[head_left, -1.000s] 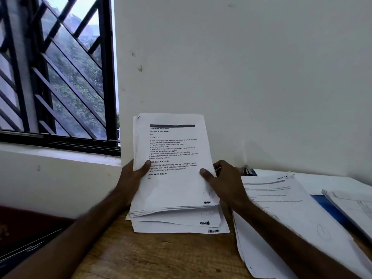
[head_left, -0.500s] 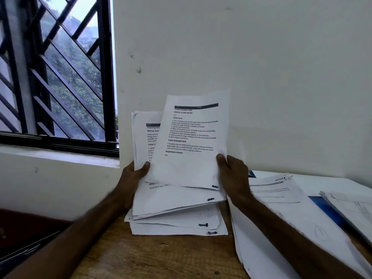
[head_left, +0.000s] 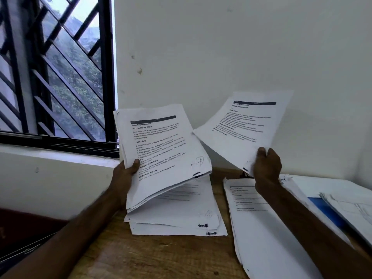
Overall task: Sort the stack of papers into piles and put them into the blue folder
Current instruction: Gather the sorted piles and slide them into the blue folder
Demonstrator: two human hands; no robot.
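My left hand point(head_left: 125, 173) grips a stack of printed papers point(head_left: 163, 152) at its left edge, thumb on top, lifted and tilted above more sheets point(head_left: 181, 220) lying on the wooden table. My right hand point(head_left: 266, 168) pinches a single printed sheet point(head_left: 243, 125) by its lower right corner, held up to the right of the stack, above a pile of papers point(head_left: 267, 228) on the table. A strip of the blue folder point(head_left: 326, 212) shows between that pile and another pile point(head_left: 354, 210) at the far right.
The wooden table point(head_left: 161, 256) stands against a white wall point(head_left: 241, 47). A barred window point(head_left: 54, 73) with a white sill is on the left. A small dark object point(head_left: 244, 175) peeks out behind the right pile.
My right hand has carried the top sheet off the stack, to the right and above the right pile. The left hand still holds the stack, now tilted more.
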